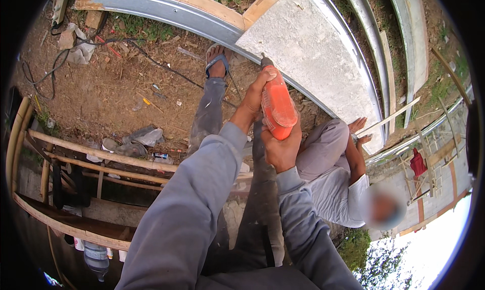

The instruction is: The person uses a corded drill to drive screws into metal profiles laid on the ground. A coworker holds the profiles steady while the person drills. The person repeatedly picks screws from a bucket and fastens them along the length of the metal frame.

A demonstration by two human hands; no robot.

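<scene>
An orange-red power drill (279,105) is gripped in both hands, pointing away from me. My left hand (256,95) is closed around its front part, near the dark chuck. At the rear end my right hand (282,147) is wrapped round the lower part, its fingers partly hidden by the drill's body. The drill's tip is over the near edge of a rough pale grey board (308,50), by a metal channel (166,15) along that edge. Whether the tip touches the board, I cannot tell.
Another person (331,189) sits at the right beside the board, holding a thin wooden strip (389,119). Curved metal channels (376,42) lie beyond. A black cable (166,67) crosses the dirt. A bamboo frame (101,151) stands at the left, above a large clear bottle (96,257).
</scene>
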